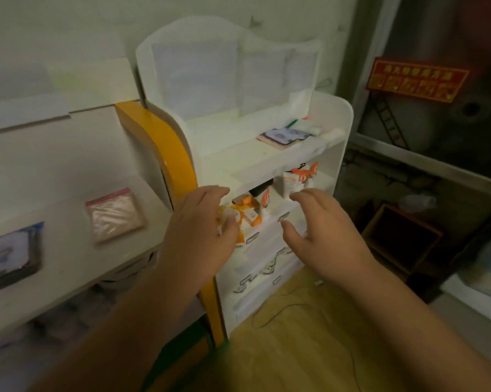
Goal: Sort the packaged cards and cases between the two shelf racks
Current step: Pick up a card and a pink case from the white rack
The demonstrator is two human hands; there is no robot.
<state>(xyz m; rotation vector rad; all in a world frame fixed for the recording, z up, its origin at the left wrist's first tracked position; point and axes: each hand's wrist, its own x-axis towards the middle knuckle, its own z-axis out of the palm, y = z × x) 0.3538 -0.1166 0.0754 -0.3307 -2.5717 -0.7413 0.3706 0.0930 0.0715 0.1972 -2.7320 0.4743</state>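
Observation:
My left hand (201, 222) is closed around an orange-and-white packaged card (233, 219) in front of the middle shelf of the right white rack (343, 128). More orange-and-white packs (251, 210) stand on that shelf, with another group (296, 179) farther right. My right hand (320, 227) hovers open beside them, fingers spread, holding nothing. On the right rack's top shelf lies a flat case with a blue-white picture (283, 135). The left rack (68, 171) carries a pink bagged pack (115, 215) and a dark-framed case (9, 256).
A yellow side panel (170, 154) separates the two racks. Lower shelves of the right rack hold white packs with small labels (267, 258). A thin cable (281, 306) trails on the wooden floor. A dark wooden crate (402, 236) stands at the right.

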